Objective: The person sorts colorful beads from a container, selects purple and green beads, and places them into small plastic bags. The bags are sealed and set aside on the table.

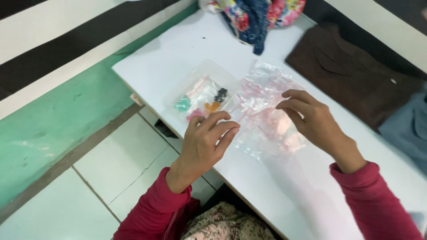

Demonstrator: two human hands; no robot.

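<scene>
Clear crinkled plastic bags with pink zip strips (pixel 267 111) lie in a loose heap at mid-counter, between both hands. At 7 o'clock of the heap, the left hand (pixel 205 144) hovers over the white counter (pixel 293 195) near its left edge, fingers curled together, seemingly pinching a bag corner. At 3 o'clock, the right hand (pixel 313 120) has fingertips bent onto the plastic. At 10 o'clock sits a clear shallow plastic tray of small coloured pieces (pixel 202 100). Bare counter lies nearest; dark brown folded cloth (pixel 351 75) lies at 1 o'clock.

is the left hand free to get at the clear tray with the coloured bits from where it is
Probably yes: the left hand hovers right beside the clear tray, nothing lying between them, though its fingers look busy pinching a small plastic bag.
</scene>
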